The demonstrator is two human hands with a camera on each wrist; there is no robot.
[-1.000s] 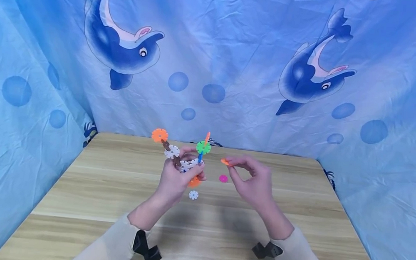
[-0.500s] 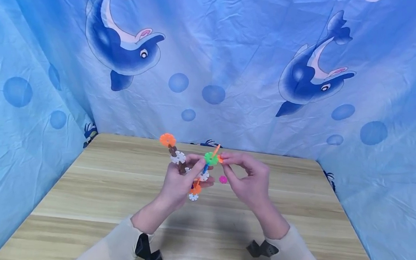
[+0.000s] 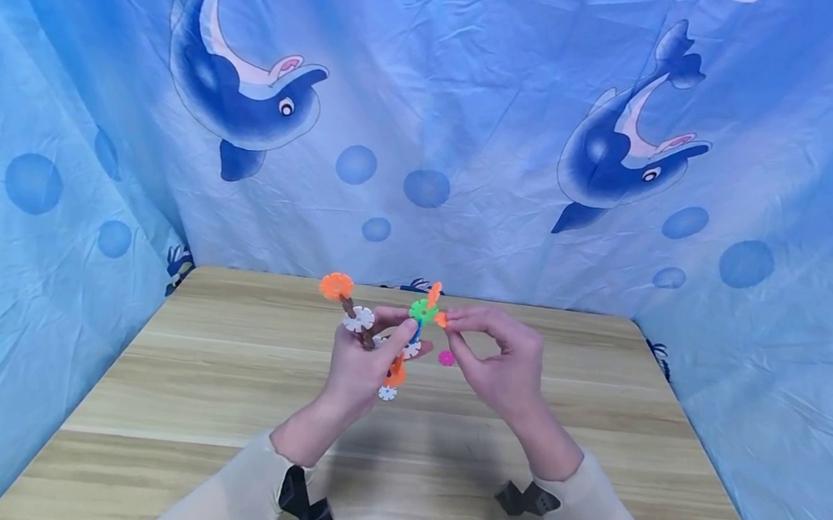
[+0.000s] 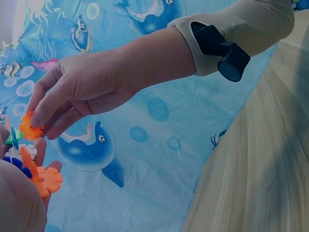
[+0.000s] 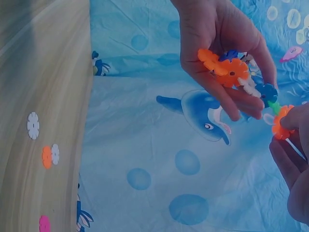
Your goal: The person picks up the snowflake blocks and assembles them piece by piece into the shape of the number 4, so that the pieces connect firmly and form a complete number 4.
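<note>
My left hand (image 3: pixel 361 368) holds a joined chain of notched plastic snowflake discs above the table, its thumb near the green disc (image 3: pixel 422 312). An orange disc (image 3: pixel 337 286) ends the chain at the upper left, with a white disc (image 3: pixel 360 319) below it on brown pieces. Another orange disc (image 3: pixel 435 294) stands up from the green one. My right hand (image 3: pixel 505 361) pinches a separate orange disc (image 5: pixel 281 123) between thumb and fingers, right at the green disc's edge. In the left wrist view, blue (image 4: pixel 18 166) and orange pieces (image 4: pixel 48 181) show beside the left palm, which hides part of the chain.
Loose discs lie on the wooden table (image 3: pixel 221 409): a pink one (image 3: pixel 447 358) under the hands and a white one (image 3: pixel 388 393) nearer me. The right wrist view shows an orange disc (image 5: pixel 47 156) there too. A blue dolphin-print cloth (image 3: pixel 478 90) surrounds the table.
My right hand has brought its orange disc left to the green disc, while my left hand has shifted the chain slightly right. Over the last half second both hands have barely moved.
</note>
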